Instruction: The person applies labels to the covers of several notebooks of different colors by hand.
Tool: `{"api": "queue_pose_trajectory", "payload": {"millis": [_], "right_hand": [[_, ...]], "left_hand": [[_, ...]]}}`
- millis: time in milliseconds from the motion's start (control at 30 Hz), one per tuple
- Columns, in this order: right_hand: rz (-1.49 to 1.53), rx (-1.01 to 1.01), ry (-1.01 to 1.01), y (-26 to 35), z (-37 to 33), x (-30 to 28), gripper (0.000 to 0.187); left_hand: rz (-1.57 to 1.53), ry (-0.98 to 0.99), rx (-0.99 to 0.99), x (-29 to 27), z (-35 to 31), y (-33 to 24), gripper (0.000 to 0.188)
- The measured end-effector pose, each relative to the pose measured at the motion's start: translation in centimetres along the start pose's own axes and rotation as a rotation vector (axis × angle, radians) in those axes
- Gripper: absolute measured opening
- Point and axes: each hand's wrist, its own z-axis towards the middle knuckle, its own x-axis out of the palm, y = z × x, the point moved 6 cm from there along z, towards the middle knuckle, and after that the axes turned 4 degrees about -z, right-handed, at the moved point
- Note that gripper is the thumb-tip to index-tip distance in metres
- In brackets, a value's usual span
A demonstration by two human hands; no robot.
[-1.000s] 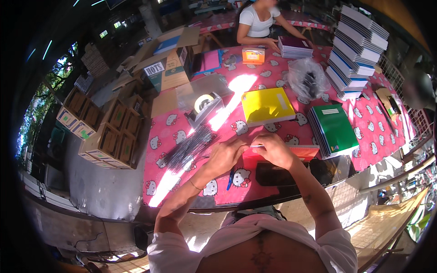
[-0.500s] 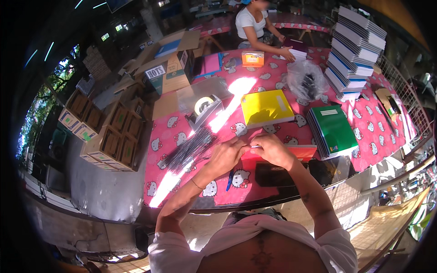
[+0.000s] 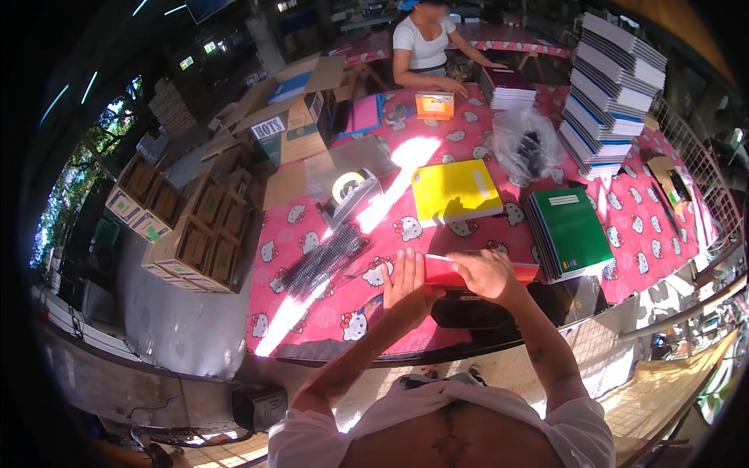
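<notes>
A red notebook [image 3: 437,273] with a pale edge lies across the near side of the pink patterned table, in front of me. My left hand [image 3: 406,287] rests upright against its left end, fingers stretched out and side by side. Over the top edge, my right hand [image 3: 490,276] grips the notebook with the thumb towards the left and the fingers bent over the far side. The hands hide much of the cover. A dark object [image 3: 468,312] lies just below, partly in shadow. Beyond stands a yellow notebook stack [image 3: 456,191]; green notebooks [image 3: 573,230] are piled at the right.
Left of my hands lie a bundle of black coils [image 3: 328,261] and a tape dispenser [image 3: 351,195]. A clear plastic bag [image 3: 527,144], purple notebooks [image 3: 507,87] and a tall notebook pile [image 3: 612,97] stand farther back. Cardboard boxes [image 3: 195,246] line the left. A co-worker [image 3: 425,47] stands opposite.
My hands have parted from their pinch near the notebook's left end; the left now lies flat there, the right has shifted right. The co-worker's arm has drawn back from the purple notebooks.
</notes>
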Motion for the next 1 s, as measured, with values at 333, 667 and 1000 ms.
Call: {"api": "queue_pose_trajectory", "payload": {"millis": [333,667,1000], "right_hand": [[0.105,0.004,0.087,0.2,0.1,-0.1,0.032],[0.035,0.016,0.114,0.1,0.6,0.2,0.027],[0.003,-0.076,-0.140,0.3,0.1,-0.2,0.025]], "left_hand": [[-0.414,0.007,0.098,-4.8,4.9,5.0,0.024],[-0.203,0.049,0.162,-4.7,6.0,2.5,0.045],[0.045,-0.073,-0.026,-1.2,4.6,1.4,0.092]]}}
